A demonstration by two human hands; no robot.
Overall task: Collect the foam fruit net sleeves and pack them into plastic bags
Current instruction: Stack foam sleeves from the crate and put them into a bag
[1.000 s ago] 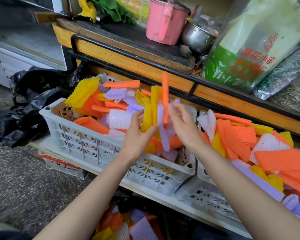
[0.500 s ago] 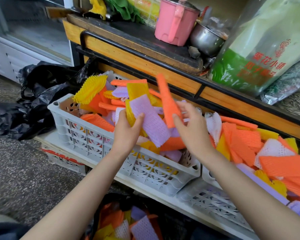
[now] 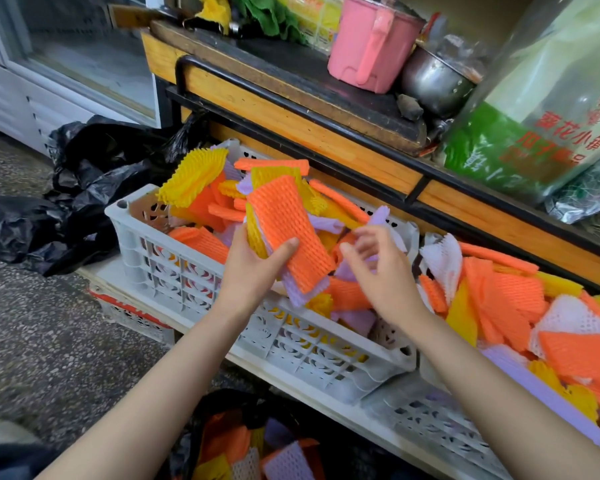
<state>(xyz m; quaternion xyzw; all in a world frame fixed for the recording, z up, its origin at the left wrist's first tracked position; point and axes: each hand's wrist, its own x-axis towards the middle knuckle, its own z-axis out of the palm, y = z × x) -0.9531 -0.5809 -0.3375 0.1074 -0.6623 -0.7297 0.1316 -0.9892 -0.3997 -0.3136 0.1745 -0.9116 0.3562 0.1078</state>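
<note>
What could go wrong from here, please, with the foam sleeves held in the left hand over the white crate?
1. The left hand grips the uneven stack of orange, yellow and purple foam net sleeves near one end only, so the lower purple ones might slip out.
2. The white plastic lattice crate is heaped, and a ridged yellow foam sleeve perches high at its far-left corner. A nudge could tip it onto the speckled floor.
</note>
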